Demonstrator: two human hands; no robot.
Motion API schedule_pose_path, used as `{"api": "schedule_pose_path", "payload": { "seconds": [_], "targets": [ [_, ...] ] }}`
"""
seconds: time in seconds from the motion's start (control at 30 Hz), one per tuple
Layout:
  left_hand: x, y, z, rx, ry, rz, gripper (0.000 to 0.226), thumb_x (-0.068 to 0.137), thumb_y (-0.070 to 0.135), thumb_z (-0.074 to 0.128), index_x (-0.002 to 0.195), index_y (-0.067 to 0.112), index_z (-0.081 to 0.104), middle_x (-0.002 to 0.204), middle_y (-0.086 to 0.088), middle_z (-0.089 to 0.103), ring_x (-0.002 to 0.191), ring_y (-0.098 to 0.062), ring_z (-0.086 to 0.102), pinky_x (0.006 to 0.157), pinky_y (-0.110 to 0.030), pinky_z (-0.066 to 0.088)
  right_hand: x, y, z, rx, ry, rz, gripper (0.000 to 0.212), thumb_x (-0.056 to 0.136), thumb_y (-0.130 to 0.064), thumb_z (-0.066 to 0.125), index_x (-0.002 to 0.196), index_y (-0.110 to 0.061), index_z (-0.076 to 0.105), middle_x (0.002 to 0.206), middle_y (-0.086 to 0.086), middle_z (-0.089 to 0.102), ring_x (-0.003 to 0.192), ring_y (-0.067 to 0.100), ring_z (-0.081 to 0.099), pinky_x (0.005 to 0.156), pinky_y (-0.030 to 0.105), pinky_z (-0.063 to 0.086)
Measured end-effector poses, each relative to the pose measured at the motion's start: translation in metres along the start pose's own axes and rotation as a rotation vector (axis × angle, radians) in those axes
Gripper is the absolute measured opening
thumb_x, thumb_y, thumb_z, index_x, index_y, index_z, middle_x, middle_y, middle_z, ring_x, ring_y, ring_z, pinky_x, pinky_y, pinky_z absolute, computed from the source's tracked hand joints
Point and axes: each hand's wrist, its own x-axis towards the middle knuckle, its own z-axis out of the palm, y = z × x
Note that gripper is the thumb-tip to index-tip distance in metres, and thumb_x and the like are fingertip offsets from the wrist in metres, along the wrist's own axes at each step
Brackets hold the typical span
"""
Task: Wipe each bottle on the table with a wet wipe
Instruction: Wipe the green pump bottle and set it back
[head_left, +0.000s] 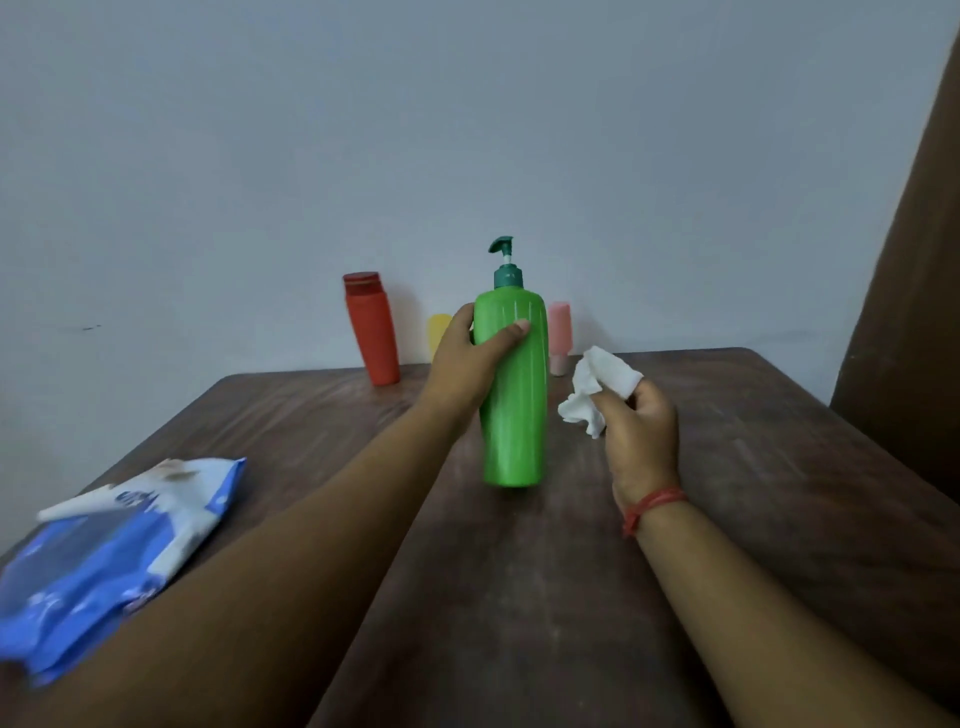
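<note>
A tall green pump bottle (514, 405) with a dark green pump head stands upright near the middle of the brown table (519, 597). My left hand (467, 358) grips its upper body, thumb across the front. My right hand (641, 436) pinches a crumpled white wet wipe (597, 387) just right of the bottle, a small gap apart from it. At the table's far edge stand a red bottle (373, 330), a yellow bottle (439, 332) partly hidden behind my left hand, and a pink bottle (560, 338) partly hidden by the green one.
A blue and white wet wipe pack (114, 551) lies at the table's near left corner, a wipe sticking out of its top. A grey wall rises right behind the table. A brown surface (909, 312) stands at the right edge.
</note>
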Motion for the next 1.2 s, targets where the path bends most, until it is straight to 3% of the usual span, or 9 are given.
{"api": "schedule_pose_path", "payload": {
  "seconds": [0.1,0.17,0.33,0.4,0.53,0.73,0.93,1.03,1.2],
  "targets": [
    [-0.039,0.006,-0.039,-0.015,0.045,-0.031,0.039,0.081,0.039,0.080,0.115,0.029,0.065,0.105,-0.006,0.075,0.092,-0.028,0.076,0.077,-0.050,0.062,-0.030,-0.002,0.021,-0.134,-0.127,-0.034,0.009,0.073,-0.036,0.071,0.077,-0.028,0.072,0.063,-0.010,0.066,0.061,0.009,0.060,0.057,0.029,0.048],
    [-0.060,0.011,-0.061,-0.035,0.071,-0.042,0.037,0.083,0.039,0.079,0.116,0.030,0.065,0.105,-0.006,0.076,0.093,-0.030,0.076,0.080,-0.053,0.062,-0.050,-0.003,0.034,-0.184,-0.186,-0.071,0.004,0.078,-0.033,0.071,0.078,-0.029,0.071,0.063,-0.012,0.066,0.060,0.005,0.060,0.055,0.024,0.046],
    [-0.101,0.017,-0.084,-0.124,0.090,-0.081,0.048,0.084,0.040,0.077,0.126,0.023,0.061,0.115,-0.009,0.074,0.104,-0.032,0.073,0.090,-0.057,0.058,-0.083,-0.003,0.059,-0.291,-0.209,-0.123,0.018,0.089,-0.012,0.069,0.103,-0.023,0.071,0.087,-0.003,0.074,0.075,0.011,0.067,0.059,0.030,0.052],
    [-0.114,0.015,-0.088,-0.115,0.065,-0.109,0.055,0.082,0.044,0.077,0.128,0.020,0.060,0.118,-0.008,0.073,0.107,-0.028,0.072,0.094,-0.055,0.057,-0.096,-0.003,0.064,-0.330,-0.226,-0.150,0.019,0.089,-0.012,0.069,0.103,-0.024,0.070,0.092,-0.005,0.074,0.084,0.014,0.069,0.065,0.033,0.056],
    [-0.137,0.004,-0.089,-0.162,-0.004,-0.129,0.048,0.090,0.039,0.074,0.132,0.024,0.057,0.116,-0.002,0.075,0.105,-0.022,0.073,0.083,-0.040,0.061,-0.107,-0.009,0.065,-0.472,-0.240,-0.303,0.017,0.088,-0.008,0.068,0.103,-0.015,0.070,0.100,0.001,0.070,0.092,0.018,0.067,0.077,0.038,0.057],
    [-0.147,-0.015,-0.082,-0.221,-0.034,-0.198,0.052,0.091,0.048,0.065,0.136,0.023,0.055,0.121,-0.007,0.073,0.111,-0.029,0.070,0.096,-0.050,0.056,-0.107,-0.016,0.059,-0.638,-0.278,-0.591,0.019,0.086,-0.004,0.071,0.094,-0.019,0.064,0.091,-0.009,0.058,0.081,-0.001,0.056,0.068,0.012,0.043],
    [-0.143,-0.024,-0.082,-0.265,-0.031,-0.230,0.053,0.091,0.050,0.063,0.135,0.021,0.056,0.118,-0.013,0.073,0.108,-0.036,0.071,0.091,-0.053,0.058,-0.103,-0.015,0.053,-0.846,-0.388,-0.772,0.031,0.078,0.008,0.064,0.103,-0.010,0.067,0.103,-0.001,0.056,0.090,0.014,0.057,0.075,0.023,0.047],
    [-0.141,-0.025,-0.084,-0.284,-0.003,-0.235,0.046,0.099,0.050,0.057,0.134,0.020,0.057,0.119,-0.011,0.074,0.109,-0.033,0.071,0.090,-0.051,0.059,-0.105,-0.014,0.054,-0.856,-0.481,-0.750,0.032,0.082,0.002,0.064,0.111,-0.010,0.066,0.107,-0.002,0.055,0.094,0.013,0.057,0.081,0.020,0.047],
    [-0.139,-0.023,-0.091,-0.441,0.030,-0.367,0.065,0.104,0.062,0.026,0.126,0.018,0.068,0.121,-0.010,0.074,0.112,-0.025,0.071,0.086,-0.040,0.060,-0.108,-0.014,0.054,-0.895,-0.598,-0.695,0.041,0.096,-0.037,0.054,0.125,-0.009,0.063,0.112,-0.002,0.052,0.101,0.012,0.054,0.088,0.021,0.045]
  ]
}}
